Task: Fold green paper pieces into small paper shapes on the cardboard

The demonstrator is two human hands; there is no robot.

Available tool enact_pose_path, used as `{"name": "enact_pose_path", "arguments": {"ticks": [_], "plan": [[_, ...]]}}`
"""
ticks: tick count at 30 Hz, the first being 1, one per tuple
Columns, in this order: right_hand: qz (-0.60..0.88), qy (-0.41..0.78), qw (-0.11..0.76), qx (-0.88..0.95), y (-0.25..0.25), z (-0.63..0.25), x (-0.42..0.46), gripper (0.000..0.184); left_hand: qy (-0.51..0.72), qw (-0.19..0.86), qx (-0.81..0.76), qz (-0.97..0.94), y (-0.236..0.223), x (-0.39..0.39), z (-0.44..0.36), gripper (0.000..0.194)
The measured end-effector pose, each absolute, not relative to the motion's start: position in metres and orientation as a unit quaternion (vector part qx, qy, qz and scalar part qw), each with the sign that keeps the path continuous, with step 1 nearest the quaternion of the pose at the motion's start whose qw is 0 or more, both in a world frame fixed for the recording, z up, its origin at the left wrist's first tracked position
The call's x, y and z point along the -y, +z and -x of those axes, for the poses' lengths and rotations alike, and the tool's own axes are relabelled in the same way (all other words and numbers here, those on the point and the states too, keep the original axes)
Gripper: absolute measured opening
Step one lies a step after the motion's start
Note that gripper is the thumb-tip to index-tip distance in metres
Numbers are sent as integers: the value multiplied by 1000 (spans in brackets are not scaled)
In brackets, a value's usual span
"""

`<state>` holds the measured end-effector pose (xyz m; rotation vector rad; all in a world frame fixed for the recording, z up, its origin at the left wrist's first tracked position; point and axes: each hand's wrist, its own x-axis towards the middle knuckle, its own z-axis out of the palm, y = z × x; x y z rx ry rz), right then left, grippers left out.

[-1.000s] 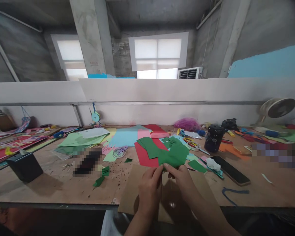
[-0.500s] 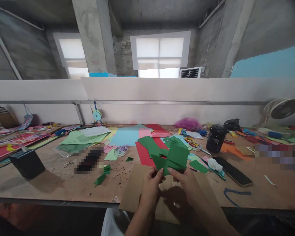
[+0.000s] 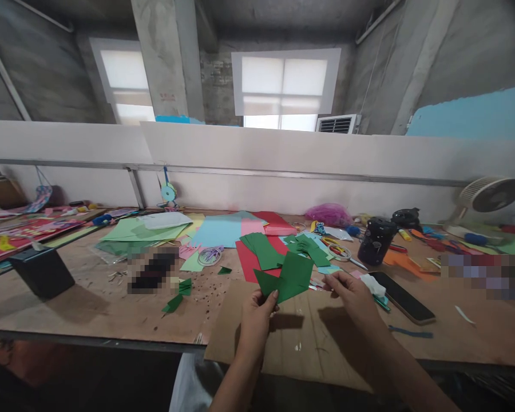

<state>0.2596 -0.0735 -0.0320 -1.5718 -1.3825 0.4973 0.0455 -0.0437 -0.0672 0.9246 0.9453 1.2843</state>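
Observation:
My left hand (image 3: 260,312) pinches a folded green paper piece (image 3: 295,276) at its lower edge, thumb on top. The paper stands up over a brown cardboard sheet (image 3: 283,349) at the table's front edge, with a pointed flap to the left and a broad panel to the right. Off to its right, apart from the paper, my right hand (image 3: 345,289) has its fingers drawn together. Beside its fingertips lies a small silvery and red thing (image 3: 315,286), too small to name; what the fingers hold, if anything, is hidden. Green strips (image 3: 261,250) lie behind on a red sheet (image 3: 245,264).
Right of my hands lie a phone (image 3: 405,300), a black cup (image 3: 376,241) and a blue strip (image 3: 412,332). Green scraps (image 3: 174,303) and a black box (image 3: 43,272) are on the left. A fan (image 3: 491,194) stands at the back right.
My right hand has let go of the green paper and moved right. The left hand keeps the paper, now turned and held a little further left. The view has shifted slightly.

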Motion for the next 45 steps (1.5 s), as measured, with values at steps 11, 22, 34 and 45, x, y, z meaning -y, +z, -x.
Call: {"name": "enact_pose_path", "arguments": {"ticks": [11, 22, 34, 45], "plan": [[723, 105, 131, 671, -43, -311, 47, 24, 555, 619, -374, -411, -71, 45, -45, 38], [720, 81, 81, 684, -45, -317, 32, 13, 551, 641, -354, -402, -73, 43, -43, 36], [683, 106, 297, 658, -42, -322, 44, 23, 543, 642, -359, -405, -78, 42, -43, 37], [419, 603, 599, 319, -59, -306, 72, 31, 541, 635, -367, -412, -69, 45, -42, 35]]}}
